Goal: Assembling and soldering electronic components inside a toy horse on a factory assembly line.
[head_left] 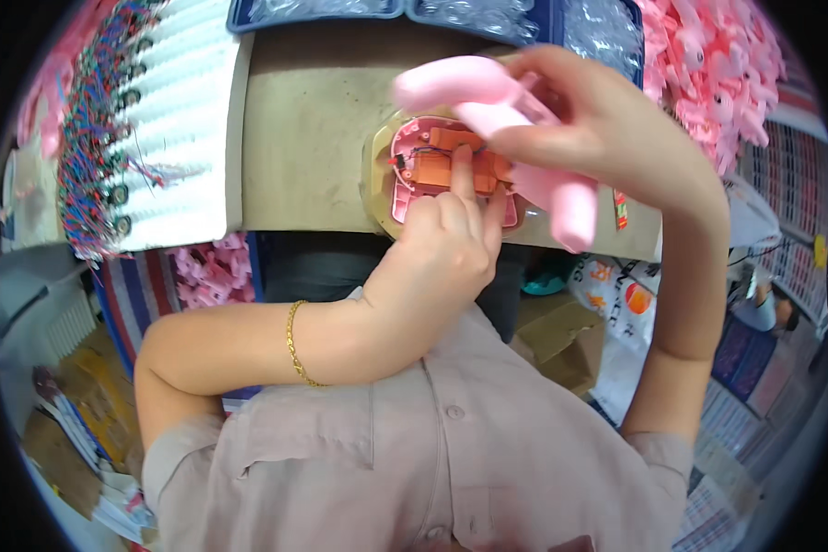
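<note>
A pink plastic shell half (401,204) lies on a tan fixture (373,179) at the table's front edge. In it sit orange plastic parts (430,169), dark wires and a small red-and-black connector (397,161). My left hand (446,230) reaches in from the front, its index finger stretched out and touching the orange part; the other fingers are partly curled. Just above and to the right, my right hand (584,124) is closed around a curved pink plastic shell piece (465,81), held tilted in the air. Its grip hides the piece's middle.
White foam trays (189,120) with bundled coloured wires (97,138) stand at the left. Blue bins (317,11) of clear plastic parts line the back. Pink parts (708,64) are piled at the far right. A cardboard box (561,336) stands below the table.
</note>
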Motion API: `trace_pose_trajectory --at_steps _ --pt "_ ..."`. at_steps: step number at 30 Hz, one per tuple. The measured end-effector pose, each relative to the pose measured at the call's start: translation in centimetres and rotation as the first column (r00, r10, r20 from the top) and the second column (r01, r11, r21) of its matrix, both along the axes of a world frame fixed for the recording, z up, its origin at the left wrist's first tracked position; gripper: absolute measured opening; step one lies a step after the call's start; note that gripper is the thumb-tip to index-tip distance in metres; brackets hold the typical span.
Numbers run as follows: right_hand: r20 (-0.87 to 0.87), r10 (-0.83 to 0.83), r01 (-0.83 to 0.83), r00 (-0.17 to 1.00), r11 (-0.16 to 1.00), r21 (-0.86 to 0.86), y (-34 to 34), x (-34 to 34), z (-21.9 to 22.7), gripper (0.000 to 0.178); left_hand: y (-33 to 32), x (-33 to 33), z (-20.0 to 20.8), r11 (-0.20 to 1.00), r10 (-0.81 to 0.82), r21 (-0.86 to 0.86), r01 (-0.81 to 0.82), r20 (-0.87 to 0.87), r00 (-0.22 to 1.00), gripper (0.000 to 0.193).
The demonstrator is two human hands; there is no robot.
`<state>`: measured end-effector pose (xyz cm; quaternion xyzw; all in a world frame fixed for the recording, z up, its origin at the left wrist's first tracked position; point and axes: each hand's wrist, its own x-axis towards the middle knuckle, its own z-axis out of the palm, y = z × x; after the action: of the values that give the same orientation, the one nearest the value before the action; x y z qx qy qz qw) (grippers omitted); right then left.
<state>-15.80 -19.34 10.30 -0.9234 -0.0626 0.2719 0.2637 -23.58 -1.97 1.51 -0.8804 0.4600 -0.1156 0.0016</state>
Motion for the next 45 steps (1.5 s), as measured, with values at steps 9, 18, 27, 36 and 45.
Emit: trace_pose_trajectory --at_steps 9,18,27,36,45 --pt "-0.222 -0.324 0.377 0.920 0.885 0.271 0.5 -1.7 -0.6 0.048 -0.3 -0.5 -0.5 0.983 0.006 0.178 -0.033 0.148 0.989 0.044" --pt "0.324 0.464 -0.433 0.825 0.886 -0.166 0.0 -1.6 -3.2 0.064 4.0 0.1 -3.6 0.953 -0.118 -0.304 0.022 -0.300 0.947 0.042" --pt "0.362 0.475 -0.434 0.802 0.880 -0.193 0.7 -1.4 -3.5 0.061 6.7 2.7 -4.4 0.740 0.091 -0.588 -0.327 -0.394 0.915 0.033" --pt "0.331 0.487 -0.446 0.808 0.873 -0.196 0.5 -1.4 -3.7 0.067 6.6 2.8 -5.2 0.816 0.083 -0.535 -0.218 -0.266 0.961 0.042" --pt "0.281 0.478 -0.439 0.832 0.877 -0.192 0.6 -1.3 -3.4 0.066 6.6 2.9 -5.1 0.806 0.052 -0.561 -0.190 -0.252 0.966 0.042"
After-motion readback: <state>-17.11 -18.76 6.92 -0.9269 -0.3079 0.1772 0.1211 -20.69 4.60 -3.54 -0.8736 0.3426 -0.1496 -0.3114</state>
